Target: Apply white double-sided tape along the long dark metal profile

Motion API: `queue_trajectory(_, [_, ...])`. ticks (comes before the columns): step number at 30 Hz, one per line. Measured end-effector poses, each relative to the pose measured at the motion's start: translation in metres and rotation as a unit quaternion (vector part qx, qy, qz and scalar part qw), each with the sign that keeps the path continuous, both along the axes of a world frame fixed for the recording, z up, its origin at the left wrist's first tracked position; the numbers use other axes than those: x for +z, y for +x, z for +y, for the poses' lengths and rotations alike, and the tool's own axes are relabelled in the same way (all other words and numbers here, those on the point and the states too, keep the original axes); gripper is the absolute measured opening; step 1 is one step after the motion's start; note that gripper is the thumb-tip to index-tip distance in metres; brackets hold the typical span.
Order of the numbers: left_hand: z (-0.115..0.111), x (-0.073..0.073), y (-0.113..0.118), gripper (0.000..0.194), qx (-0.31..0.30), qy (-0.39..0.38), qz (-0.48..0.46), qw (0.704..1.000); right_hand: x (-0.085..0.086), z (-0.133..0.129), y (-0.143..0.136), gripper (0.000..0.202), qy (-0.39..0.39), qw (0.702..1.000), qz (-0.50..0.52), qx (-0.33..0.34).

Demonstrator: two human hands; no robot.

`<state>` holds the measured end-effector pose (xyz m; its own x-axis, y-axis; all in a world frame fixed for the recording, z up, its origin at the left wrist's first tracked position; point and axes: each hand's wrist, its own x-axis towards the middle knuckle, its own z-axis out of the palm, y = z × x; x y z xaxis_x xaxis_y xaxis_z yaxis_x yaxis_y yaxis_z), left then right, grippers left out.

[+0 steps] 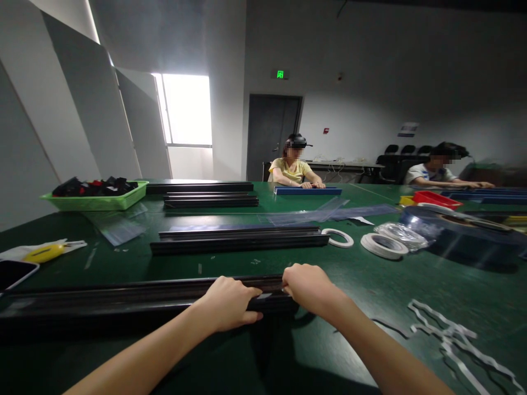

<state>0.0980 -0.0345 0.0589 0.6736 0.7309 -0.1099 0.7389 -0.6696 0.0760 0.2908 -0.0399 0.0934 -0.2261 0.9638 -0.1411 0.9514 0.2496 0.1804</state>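
Note:
A long black channel-shaped profile (123, 296) lies across the near part of the green table. My left hand (233, 302) grips it near its right end, the index finger on top beside a small pale patch and the thumb against the near side. At that right end, my right hand (308, 285) is closed with its fingers curled at the profile's edge; what they pinch, if anything, is hidden. Beyond my hands, another pair of black profiles (242, 241) lies parallel to the first.
White tape rolls (385, 246) and a large film roll (465, 236) sit right, crumpled white strips (453, 334) nearer. Left are a green basket (99, 202) of dark items, a yellow-handled tool (44, 253) and a phone (16, 274). Two people work across the table.

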Motion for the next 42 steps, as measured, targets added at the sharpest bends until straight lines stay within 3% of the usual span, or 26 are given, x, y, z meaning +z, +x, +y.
queue_trajectory(9, [-0.002,0.0,0.003,0.052,-0.002,0.017,0.001,1.0,0.008,0.001,0.011,0.023,0.056,0.998,0.003,-0.016])
queue_trajectory(13, [-0.002,0.003,0.009,0.055,0.001,0.012,0.003,1.0,0.004,0.006,0.017,0.026,0.034,0.999,-0.009,-0.031])
queue_trajectory(28, [0.007,0.012,0.024,0.086,-0.012,-0.013,0.054,0.998,-0.007,0.015,0.016,0.022,0.006,0.999,0.008,-0.042])
queue_trajectory(37, [0.004,0.007,0.051,0.07,-0.051,0.034,0.058,0.996,-0.007,0.014,0.016,0.024,-0.006,0.999,0.013,-0.039])
queue_trajectory(42, [0.007,0.0,0.054,0.067,-0.058,0.044,0.032,0.997,-0.006,0.014,0.015,0.025,-0.006,0.999,0.01,-0.044])
